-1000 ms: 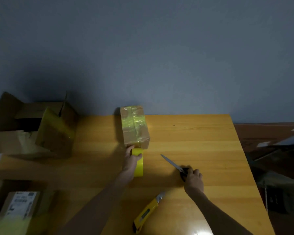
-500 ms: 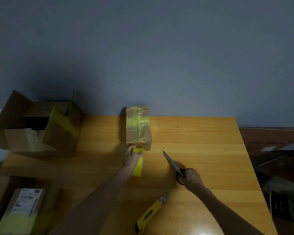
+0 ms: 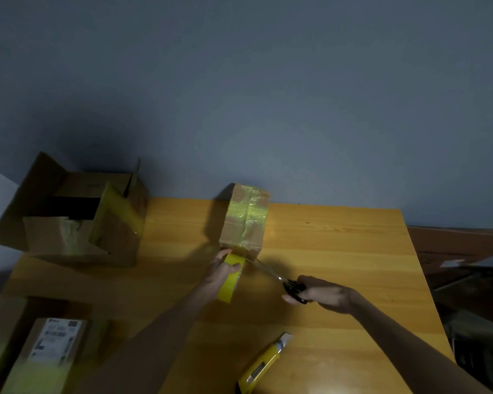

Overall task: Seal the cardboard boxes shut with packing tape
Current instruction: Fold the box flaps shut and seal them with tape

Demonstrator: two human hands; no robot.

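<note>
We start from the grip. Our left hand (image 3: 221, 270) is wrapped around the yellow tape roll (image 3: 231, 278) and holds it upright, just in front of the near end of the small cardboard box (image 3: 245, 220). Our right hand (image 3: 322, 292) is closed on the black handles of the scissors (image 3: 279, 277), and the blades point toward the gap between roll and box. The blades are thin and a little blurred, so we cannot tell if they are parted or not.

The small box stands near the far edge of the wooden table (image 3: 339, 251) and already carries yellowish tape along its top and down its near face. We judge that the step in hand is cutting the strip free from the roll.

The next move, we think, calls for keeping the strip tight with the left hand while the blades close across it, close to the box, and then pressing the loose end down.

Further out, a yellow utility knife (image 3: 264, 365) lies near us, an open box (image 3: 74, 214) waits at the left, and a labelled box (image 3: 54, 345) sits at the near left.
</note>
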